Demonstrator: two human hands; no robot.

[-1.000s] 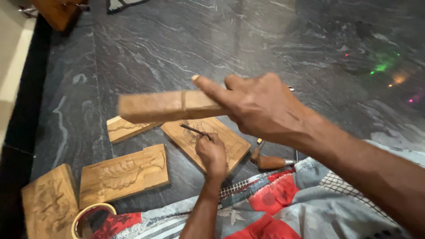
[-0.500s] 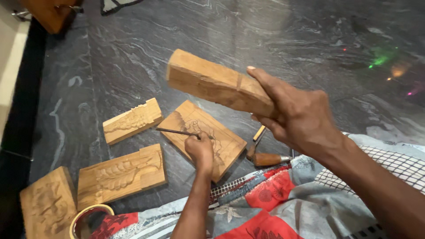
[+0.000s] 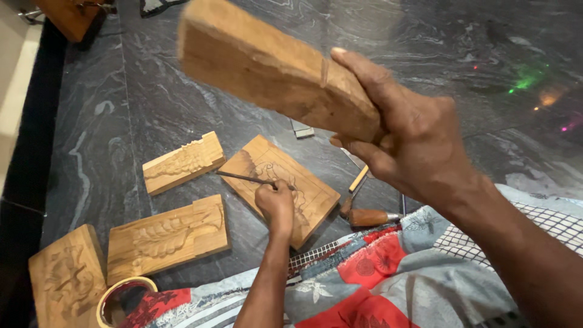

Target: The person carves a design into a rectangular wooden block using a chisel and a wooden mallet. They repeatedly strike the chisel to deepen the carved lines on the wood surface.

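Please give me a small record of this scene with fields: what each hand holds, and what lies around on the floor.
right hand: raised, gripping wooden block
left hand: holding thin chisel on carved panel
floor: dark marbled stone
other panels: three carved wooden pieces
tape roll: lower left
spare tools: right of carved panel

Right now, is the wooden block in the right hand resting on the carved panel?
No, the right hand holds the wooden block raised above the carved panel.
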